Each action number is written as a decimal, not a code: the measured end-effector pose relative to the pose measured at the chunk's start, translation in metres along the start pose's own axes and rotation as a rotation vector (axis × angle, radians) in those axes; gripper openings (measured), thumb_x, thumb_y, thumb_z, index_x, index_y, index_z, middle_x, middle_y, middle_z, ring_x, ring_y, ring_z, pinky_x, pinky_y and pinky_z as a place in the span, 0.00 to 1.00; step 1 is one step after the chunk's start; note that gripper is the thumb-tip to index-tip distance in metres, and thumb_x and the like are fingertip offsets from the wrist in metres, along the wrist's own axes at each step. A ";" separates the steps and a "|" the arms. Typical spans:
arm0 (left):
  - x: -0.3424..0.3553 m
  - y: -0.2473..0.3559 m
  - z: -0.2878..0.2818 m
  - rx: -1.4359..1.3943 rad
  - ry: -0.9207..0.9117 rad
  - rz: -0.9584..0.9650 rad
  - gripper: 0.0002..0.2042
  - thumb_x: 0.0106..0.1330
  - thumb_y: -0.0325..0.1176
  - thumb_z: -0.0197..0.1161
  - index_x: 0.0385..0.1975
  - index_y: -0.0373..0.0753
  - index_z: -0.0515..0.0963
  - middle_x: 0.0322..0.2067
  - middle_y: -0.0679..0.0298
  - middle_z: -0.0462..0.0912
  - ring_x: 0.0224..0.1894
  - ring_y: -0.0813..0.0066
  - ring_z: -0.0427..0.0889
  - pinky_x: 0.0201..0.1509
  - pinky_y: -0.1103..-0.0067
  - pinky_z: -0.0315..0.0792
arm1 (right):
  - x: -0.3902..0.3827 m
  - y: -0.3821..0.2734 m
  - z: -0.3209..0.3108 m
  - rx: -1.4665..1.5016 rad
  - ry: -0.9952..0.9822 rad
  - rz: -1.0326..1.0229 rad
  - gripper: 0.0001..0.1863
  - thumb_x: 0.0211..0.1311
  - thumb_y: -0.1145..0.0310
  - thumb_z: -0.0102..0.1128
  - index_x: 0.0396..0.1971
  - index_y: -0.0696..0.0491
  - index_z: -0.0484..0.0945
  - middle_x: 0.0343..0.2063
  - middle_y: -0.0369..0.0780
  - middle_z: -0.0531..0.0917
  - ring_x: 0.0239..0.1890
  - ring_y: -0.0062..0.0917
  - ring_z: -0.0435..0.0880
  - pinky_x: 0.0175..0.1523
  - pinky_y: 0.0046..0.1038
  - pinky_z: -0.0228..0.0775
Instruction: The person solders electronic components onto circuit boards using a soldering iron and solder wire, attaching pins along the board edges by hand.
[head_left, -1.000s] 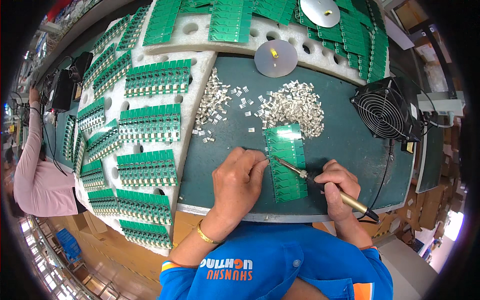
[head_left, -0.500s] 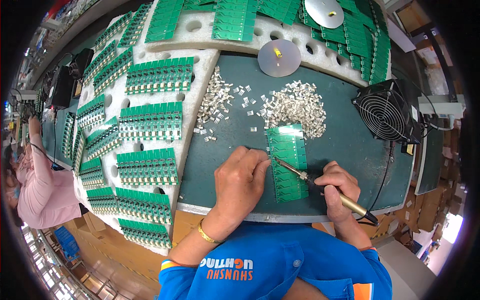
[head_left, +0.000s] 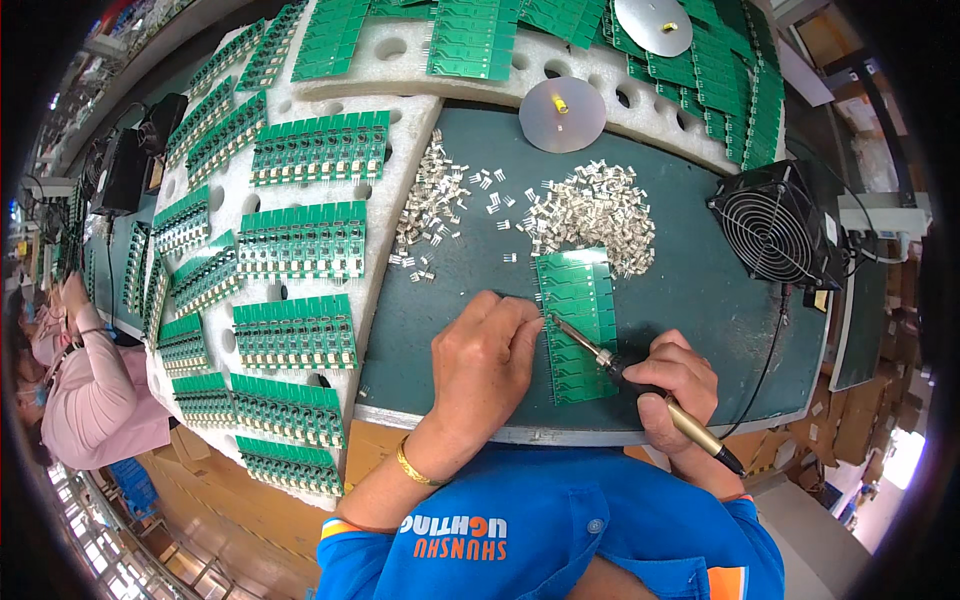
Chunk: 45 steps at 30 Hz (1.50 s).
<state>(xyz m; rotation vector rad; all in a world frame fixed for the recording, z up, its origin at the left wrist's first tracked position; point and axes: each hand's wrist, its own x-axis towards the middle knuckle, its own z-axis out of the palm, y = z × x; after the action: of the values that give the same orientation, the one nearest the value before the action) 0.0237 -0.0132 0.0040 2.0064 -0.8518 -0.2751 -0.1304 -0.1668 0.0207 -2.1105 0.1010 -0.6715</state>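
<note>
The right hand (head_left: 680,385) curls round a soldering iron (head_left: 700,432). The left hand (head_left: 485,350) bunches its fingertips at the green board's (head_left: 585,310) left edge, any grip hidden; that board, on the desk (head_left: 700,330), is probably light, stiff and brittle, best held by its edges.

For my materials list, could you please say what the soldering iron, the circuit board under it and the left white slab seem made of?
Soldering iron: silvery shaft, metal by its glint; shiny gold handle, perhaps metal or plastic.
Circuit board: glossy coated laminate, probably, given its glare.
White slab: likely matte foam, being thick and mottled.
</note>
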 end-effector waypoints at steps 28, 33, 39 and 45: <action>0.000 -0.004 0.002 -0.022 0.020 0.002 0.04 0.55 0.20 0.67 0.28 0.36 0.81 0.22 0.61 0.77 0.21 0.72 0.77 0.23 0.78 0.70 | 0.007 -0.021 0.000 -0.201 -0.166 -0.082 0.29 0.42 0.52 0.77 0.36 0.58 0.78 0.19 0.38 0.77 0.18 0.28 0.76 0.26 0.28 0.67; 0.000 -0.002 0.001 -0.045 0.013 -0.019 0.04 0.55 0.21 0.67 0.28 0.37 0.81 0.21 0.62 0.76 0.20 0.72 0.76 0.23 0.78 0.69 | 0.008 -0.022 -0.001 -0.200 -0.181 -0.085 0.29 0.41 0.52 0.77 0.37 0.58 0.77 0.19 0.38 0.77 0.18 0.28 0.76 0.26 0.28 0.67; 0.000 -0.002 0.002 -0.019 0.019 0.009 0.04 0.54 0.21 0.68 0.28 0.37 0.81 0.21 0.62 0.76 0.20 0.71 0.76 0.23 0.77 0.69 | 0.008 -0.024 0.000 -0.226 -0.198 -0.108 0.28 0.43 0.52 0.76 0.37 0.58 0.77 0.19 0.38 0.77 0.18 0.27 0.76 0.26 0.28 0.67; 0.001 -0.002 0.003 -0.014 0.022 0.010 0.04 0.54 0.22 0.68 0.28 0.38 0.82 0.21 0.62 0.76 0.20 0.70 0.76 0.23 0.77 0.69 | 0.008 -0.022 0.001 -0.226 -0.187 -0.107 0.26 0.45 0.54 0.76 0.36 0.58 0.78 0.19 0.38 0.77 0.18 0.27 0.76 0.26 0.28 0.67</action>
<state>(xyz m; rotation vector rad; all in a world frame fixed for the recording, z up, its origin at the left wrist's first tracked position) 0.0236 -0.0152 0.0009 1.9886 -0.8433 -0.2519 -0.1266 -0.1551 0.0411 -2.3999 -0.0422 -0.5422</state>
